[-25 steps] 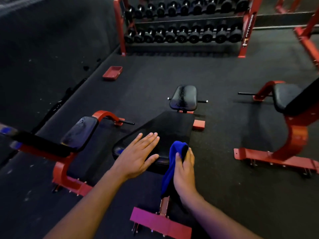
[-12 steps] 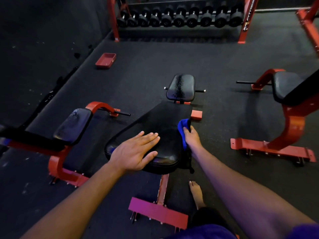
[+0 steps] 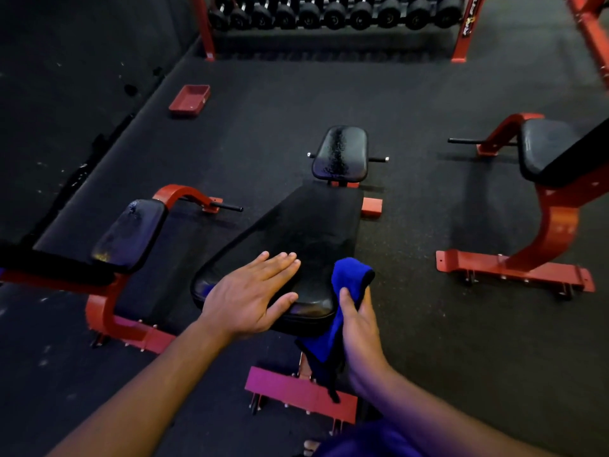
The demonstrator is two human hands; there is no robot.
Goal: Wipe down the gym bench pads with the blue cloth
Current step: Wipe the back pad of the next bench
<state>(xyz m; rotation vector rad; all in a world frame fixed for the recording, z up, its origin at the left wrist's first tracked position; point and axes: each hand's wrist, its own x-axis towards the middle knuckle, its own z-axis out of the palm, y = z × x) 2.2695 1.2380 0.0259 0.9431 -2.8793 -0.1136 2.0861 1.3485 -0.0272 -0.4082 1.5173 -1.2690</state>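
Note:
A long black back pad [image 3: 306, 225] on a red-framed bench runs away from me, with a small black seat pad [image 3: 340, 152] beyond its far end. My left hand [image 3: 250, 291] lies flat, fingers straight, on the near end of the long pad. My right hand [image 3: 357, 324] holds the blue cloth [image 3: 346, 278] against the pad's near right edge; the cloth drapes over the edge and hangs down toward the red foot [image 3: 296, 394].
A second bench with a black pad [image 3: 131, 232] stands at the left and a third [image 3: 547, 150] at the right, both on red frames. A red tray [image 3: 190, 98] lies on the dark floor. A dumbbell rack [image 3: 333, 14] lines the back wall.
My right hand slid the cloth forward along the pad's right edge, then drew it back to the near end. The left hand stayed flat on the pad.

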